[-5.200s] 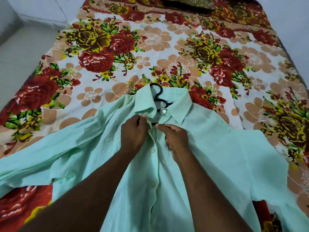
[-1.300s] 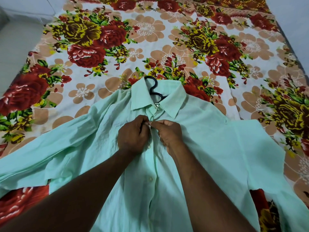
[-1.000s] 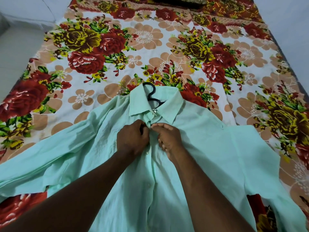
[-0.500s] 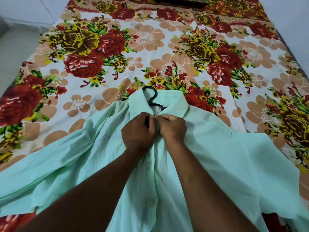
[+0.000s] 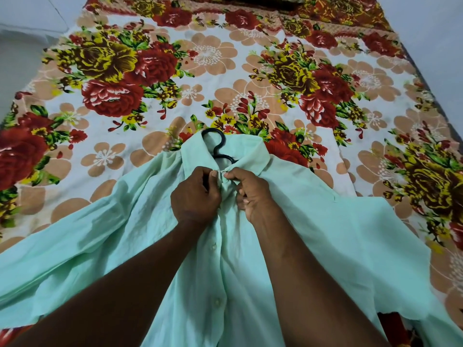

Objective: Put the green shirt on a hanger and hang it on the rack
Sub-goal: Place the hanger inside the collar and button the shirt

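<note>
**Hands at the collar of the green shirt**

Since a moment ago, both my hands have crept up the shirt front to just under the collar, and the view has dipped closer. My left hand (image 5: 195,194) pinches the left edge of the placket between thumb and fingers. My right hand (image 5: 250,194) pinches the facing edge, thumb tips almost touching. Both grips are narrow and closed on cloth.

The green shirt (image 5: 325,241) lies face up on the floral bedsheet (image 5: 200,71), sleeves spread wide to both sides, the left sleeve running off the frame's left edge. The black hanger (image 5: 217,149) sits inside the shirt; only its hook shows, poking out of the open collar (image 5: 253,156) and lying flat on the cloth.

Beyond the collar the bedsheet is bare right up to its far edge. Pale floor (image 5: 27,43) shows past its left edge.
</note>
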